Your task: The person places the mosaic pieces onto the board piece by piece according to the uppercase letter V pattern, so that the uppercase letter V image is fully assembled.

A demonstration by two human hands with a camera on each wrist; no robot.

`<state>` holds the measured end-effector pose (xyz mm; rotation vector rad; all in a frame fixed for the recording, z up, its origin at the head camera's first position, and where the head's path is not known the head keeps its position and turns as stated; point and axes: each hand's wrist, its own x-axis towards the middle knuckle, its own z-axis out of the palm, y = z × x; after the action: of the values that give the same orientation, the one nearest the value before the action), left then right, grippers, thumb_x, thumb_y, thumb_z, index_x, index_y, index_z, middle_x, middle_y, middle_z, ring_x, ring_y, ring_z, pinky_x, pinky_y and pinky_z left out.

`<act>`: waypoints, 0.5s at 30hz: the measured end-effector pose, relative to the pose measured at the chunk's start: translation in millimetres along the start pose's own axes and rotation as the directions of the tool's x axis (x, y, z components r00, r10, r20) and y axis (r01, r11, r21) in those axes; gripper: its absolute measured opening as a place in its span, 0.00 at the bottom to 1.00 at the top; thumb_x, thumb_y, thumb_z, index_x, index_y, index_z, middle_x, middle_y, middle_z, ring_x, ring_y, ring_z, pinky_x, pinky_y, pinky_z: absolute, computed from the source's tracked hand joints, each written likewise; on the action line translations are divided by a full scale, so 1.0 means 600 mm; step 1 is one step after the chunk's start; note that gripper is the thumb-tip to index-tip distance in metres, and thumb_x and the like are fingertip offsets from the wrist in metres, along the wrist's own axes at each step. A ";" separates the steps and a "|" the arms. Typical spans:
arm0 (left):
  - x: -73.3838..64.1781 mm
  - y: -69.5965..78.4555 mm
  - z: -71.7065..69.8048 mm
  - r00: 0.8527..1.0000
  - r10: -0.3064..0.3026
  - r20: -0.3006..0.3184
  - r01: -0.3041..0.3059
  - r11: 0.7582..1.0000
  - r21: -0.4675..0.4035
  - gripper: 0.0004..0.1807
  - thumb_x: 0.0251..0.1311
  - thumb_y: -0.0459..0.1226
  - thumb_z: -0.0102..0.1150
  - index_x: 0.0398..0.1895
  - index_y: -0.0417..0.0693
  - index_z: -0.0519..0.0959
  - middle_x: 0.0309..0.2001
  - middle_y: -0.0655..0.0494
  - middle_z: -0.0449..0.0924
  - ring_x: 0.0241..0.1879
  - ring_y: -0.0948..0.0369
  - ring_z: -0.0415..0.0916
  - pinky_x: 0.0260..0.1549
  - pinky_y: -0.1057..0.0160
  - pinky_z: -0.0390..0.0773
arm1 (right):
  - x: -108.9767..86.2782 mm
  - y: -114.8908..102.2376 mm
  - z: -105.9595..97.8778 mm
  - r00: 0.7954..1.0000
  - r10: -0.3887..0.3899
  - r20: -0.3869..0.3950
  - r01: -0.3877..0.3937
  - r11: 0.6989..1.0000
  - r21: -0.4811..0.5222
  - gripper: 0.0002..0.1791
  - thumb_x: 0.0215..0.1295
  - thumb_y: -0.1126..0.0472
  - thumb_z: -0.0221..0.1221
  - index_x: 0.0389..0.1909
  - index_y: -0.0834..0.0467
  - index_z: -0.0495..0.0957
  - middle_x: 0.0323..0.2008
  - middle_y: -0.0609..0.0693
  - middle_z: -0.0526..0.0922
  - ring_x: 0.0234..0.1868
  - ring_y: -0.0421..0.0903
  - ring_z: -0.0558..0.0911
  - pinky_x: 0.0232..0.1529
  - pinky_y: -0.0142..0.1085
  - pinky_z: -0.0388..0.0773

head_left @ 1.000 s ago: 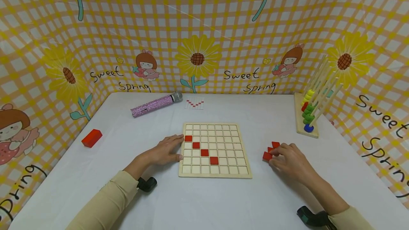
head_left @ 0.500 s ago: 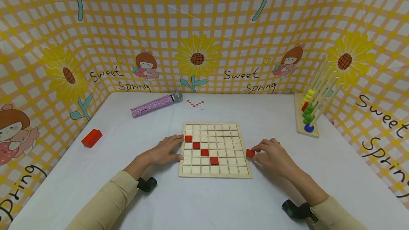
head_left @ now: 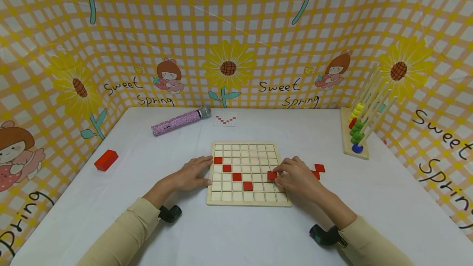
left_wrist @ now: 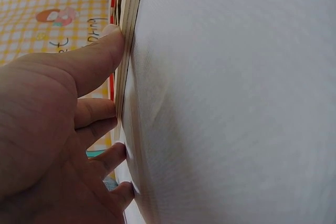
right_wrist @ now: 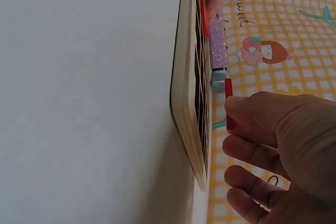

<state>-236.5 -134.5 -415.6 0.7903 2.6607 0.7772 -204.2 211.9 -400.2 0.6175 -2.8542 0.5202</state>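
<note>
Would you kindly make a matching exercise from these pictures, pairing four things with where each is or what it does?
1. Left hand
2. Right hand
3. Microphone
4. Red block

A. Pinching a red tile over the board
B. Near the table's left edge
C. Touching the board's left edge
D. Beside a small card

Pairs: 1-C, 2-A, 3-D, 4-B
</note>
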 end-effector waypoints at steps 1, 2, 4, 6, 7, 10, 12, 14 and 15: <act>0.000 0.000 0.000 1.000 0.000 0.000 0.000 1.000 -0.001 0.38 0.62 0.44 0.57 0.72 0.41 0.55 0.75 0.49 0.48 0.74 0.42 0.43 0.69 0.38 0.47 | 0.003 -0.003 0.002 1.000 0.000 0.004 0.000 1.000 0.002 0.11 0.52 0.60 0.66 0.38 0.56 0.84 0.35 0.46 0.81 0.37 0.43 0.68 0.35 0.33 0.66; 0.000 0.000 0.000 1.000 0.002 -0.001 -0.002 1.000 -0.002 0.38 0.62 0.44 0.57 0.72 0.41 0.55 0.75 0.49 0.48 0.74 0.42 0.43 0.69 0.38 0.47 | 0.006 -0.006 0.004 1.000 0.002 0.011 -0.002 1.000 0.002 0.11 0.52 0.60 0.66 0.38 0.57 0.84 0.36 0.46 0.82 0.37 0.43 0.68 0.35 0.33 0.66; 0.000 0.000 0.000 1.000 0.002 -0.002 -0.002 1.000 -0.003 0.38 0.62 0.44 0.57 0.72 0.41 0.55 0.75 0.49 0.48 0.74 0.42 0.43 0.69 0.38 0.47 | 0.012 -0.011 0.007 1.000 0.001 0.026 -0.001 1.000 0.000 0.12 0.53 0.60 0.66 0.39 0.57 0.85 0.36 0.46 0.82 0.37 0.43 0.68 0.36 0.33 0.66; 0.001 0.000 0.000 1.000 0.002 -0.003 -0.002 1.000 -0.004 0.39 0.62 0.44 0.57 0.72 0.41 0.55 0.75 0.49 0.48 0.74 0.43 0.43 0.69 0.38 0.47 | 0.016 -0.016 0.009 0.999 -0.009 0.035 0.009 1.000 0.008 0.12 0.52 0.60 0.66 0.39 0.58 0.85 0.36 0.46 0.82 0.37 0.43 0.68 0.37 0.34 0.66; 0.001 0.000 0.000 1.000 0.002 -0.003 -0.002 1.000 -0.004 0.39 0.62 0.44 0.57 0.72 0.41 0.55 0.75 0.49 0.48 0.74 0.43 0.43 0.69 0.38 0.47 | 0.019 -0.017 0.011 0.999 -0.014 0.037 0.013 1.000 0.014 0.12 0.52 0.60 0.66 0.39 0.58 0.85 0.36 0.46 0.82 0.38 0.43 0.68 0.37 0.34 0.66; 0.001 0.000 0.001 1.000 -0.001 -0.001 0.001 1.000 -0.003 0.39 0.62 0.44 0.57 0.72 0.42 0.55 0.75 0.49 0.48 0.74 0.43 0.42 0.69 0.39 0.47 | 0.024 -0.022 0.015 0.999 -0.031 0.031 0.029 0.999 0.036 0.12 0.52 0.61 0.65 0.38 0.58 0.85 0.35 0.46 0.82 0.37 0.43 0.69 0.38 0.34 0.65; 0.000 0.000 0.001 1.000 -0.002 0.001 0.002 1.000 0.000 0.39 0.62 0.45 0.57 0.72 0.42 0.54 0.75 0.49 0.48 0.74 0.43 0.42 0.69 0.39 0.47 | 0.027 -0.024 0.018 0.999 -0.035 0.028 0.034 0.999 0.039 0.11 0.51 0.61 0.65 0.38 0.58 0.85 0.35 0.46 0.83 0.37 0.43 0.69 0.39 0.35 0.65; 0.000 0.000 0.001 1.000 -0.002 0.002 0.002 1.000 0.000 0.39 0.62 0.45 0.57 0.72 0.42 0.54 0.75 0.49 0.48 0.74 0.43 0.42 0.69 0.39 0.47 | 0.032 -0.027 0.022 0.999 -0.033 0.031 0.032 0.999 0.030 0.11 0.51 0.61 0.65 0.37 0.57 0.86 0.36 0.47 0.83 0.38 0.44 0.69 0.39 0.35 0.65; 0.000 0.000 0.001 1.000 -0.001 0.001 0.001 1.000 -0.001 0.39 0.62 0.45 0.57 0.72 0.42 0.54 0.75 0.49 0.48 0.74 0.43 0.42 0.69 0.38 0.47 | 0.033 -0.029 0.023 0.999 -0.036 0.035 0.035 0.999 0.024 0.11 0.52 0.61 0.65 0.37 0.57 0.86 0.36 0.47 0.83 0.38 0.44 0.69 0.39 0.36 0.65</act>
<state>-236.3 -134.1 -415.7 0.7885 2.6592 0.7770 -216.0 184.8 -403.0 0.6871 -2.8688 0.5427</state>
